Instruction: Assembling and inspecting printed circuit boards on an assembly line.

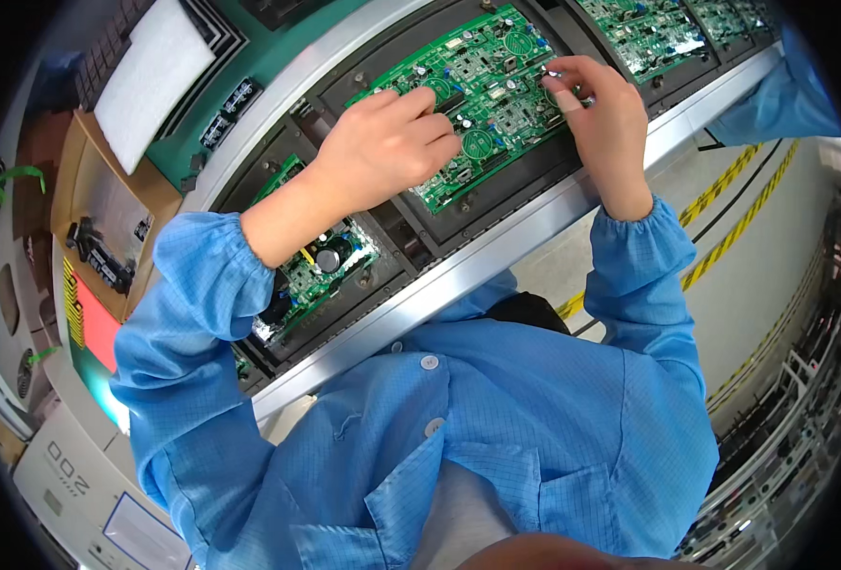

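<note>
A green circuit board full of small components lies in a dark carrier frame in front of me. My left hand is over the board's left part, its fingers curled down with the tips partly hidden; what they hold, if anything, I cannot make out. At the board's right edge, my right hand has thumb and index finger brought together in a pinch. A tiny silvery part shows by those fingertips, but whether it is held or stands on the board is too small to tell.
Another board with a large black capacitor sits under my left forearm; more boards continue to the right. A metal rail runs along the near side. Leftward are a cardboard box with black parts and black connectors. A blue sleeve shows far right.
</note>
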Demonstrator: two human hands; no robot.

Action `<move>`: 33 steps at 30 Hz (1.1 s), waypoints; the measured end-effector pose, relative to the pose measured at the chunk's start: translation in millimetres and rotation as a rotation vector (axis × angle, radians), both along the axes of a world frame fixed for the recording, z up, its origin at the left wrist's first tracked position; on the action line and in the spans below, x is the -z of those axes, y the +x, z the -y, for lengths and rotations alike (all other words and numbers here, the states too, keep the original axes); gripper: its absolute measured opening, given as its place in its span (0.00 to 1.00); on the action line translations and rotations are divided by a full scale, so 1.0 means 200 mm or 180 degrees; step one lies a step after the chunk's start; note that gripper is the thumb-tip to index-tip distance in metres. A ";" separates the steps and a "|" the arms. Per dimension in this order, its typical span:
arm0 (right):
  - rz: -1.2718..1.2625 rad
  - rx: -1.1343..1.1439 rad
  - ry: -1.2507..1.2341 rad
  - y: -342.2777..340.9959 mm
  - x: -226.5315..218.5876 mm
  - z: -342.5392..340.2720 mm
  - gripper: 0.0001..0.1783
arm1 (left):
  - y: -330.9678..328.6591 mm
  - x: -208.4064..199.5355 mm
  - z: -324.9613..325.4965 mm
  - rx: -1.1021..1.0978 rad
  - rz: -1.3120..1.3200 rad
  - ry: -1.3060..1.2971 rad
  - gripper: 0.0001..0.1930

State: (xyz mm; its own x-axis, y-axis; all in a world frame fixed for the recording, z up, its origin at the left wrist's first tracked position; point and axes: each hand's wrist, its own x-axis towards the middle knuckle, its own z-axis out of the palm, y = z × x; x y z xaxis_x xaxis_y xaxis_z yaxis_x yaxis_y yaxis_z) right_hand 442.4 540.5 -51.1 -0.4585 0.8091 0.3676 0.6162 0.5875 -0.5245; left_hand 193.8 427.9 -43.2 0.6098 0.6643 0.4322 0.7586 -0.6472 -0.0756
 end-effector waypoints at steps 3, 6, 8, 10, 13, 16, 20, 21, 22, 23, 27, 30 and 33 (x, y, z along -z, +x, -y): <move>-0.0867 0.0330 -0.0100 0.06 0.04 0.04 0.08 | 0.01 0.02 -0.01 0.0011 0.0069 -0.0016 0.03; -0.1081 0.0391 0.0026 0.09 0.08 0.06 0.06 | 0.01 0.03 -0.02 0.0036 -0.0026 -0.0072 0.03; -0.1132 0.0417 0.0033 0.09 0.09 0.06 0.06 | 0.01 0.04 -0.02 0.0000 0.0017 -0.0038 0.03; -0.1439 0.0335 0.0202 0.07 0.07 0.03 0.07 | 0.02 0.02 -0.01 -0.0008 -0.0023 -0.0047 0.03; -0.1292 0.0308 0.0275 0.05 0.05 0.03 0.07 | 0.02 0.02 -0.01 -0.0042 -0.0089 -0.0061 0.03; -0.1292 0.0377 0.0283 0.06 0.06 0.03 0.06 | 0.02 0.02 -0.01 -0.0042 -0.0082 -0.0070 0.03; -0.1319 0.0405 0.0195 0.08 0.07 0.02 0.07 | 0.01 0.04 -0.01 -0.0006 0.0074 -0.0080 0.04; -0.1328 0.0399 0.0191 0.08 0.07 0.02 0.07 | 0.01 0.04 -0.01 -0.0002 0.0073 -0.0075 0.04; -0.1336 0.0393 0.0186 0.08 0.07 0.02 0.07 | 0.01 0.04 -0.01 -0.0010 0.0060 -0.0096 0.05; -0.1334 0.0396 0.0190 0.08 0.07 0.02 0.07 | 0.01 0.04 -0.01 -0.0019 0.0048 -0.0118 0.05; -0.1299 0.0426 0.0171 0.08 0.07 0.01 0.06 | 0.01 0.03 -0.01 -0.0017 0.0072 -0.0124 0.06; -0.1316 0.0385 0.0190 0.09 0.07 0.00 0.06 | 0.01 0.04 -0.01 -0.0010 0.0155 -0.0061 0.07; -0.1338 0.0356 0.0176 0.09 0.08 0.00 0.06 | 0.01 0.04 -0.01 -0.0005 0.0176 -0.0061 0.07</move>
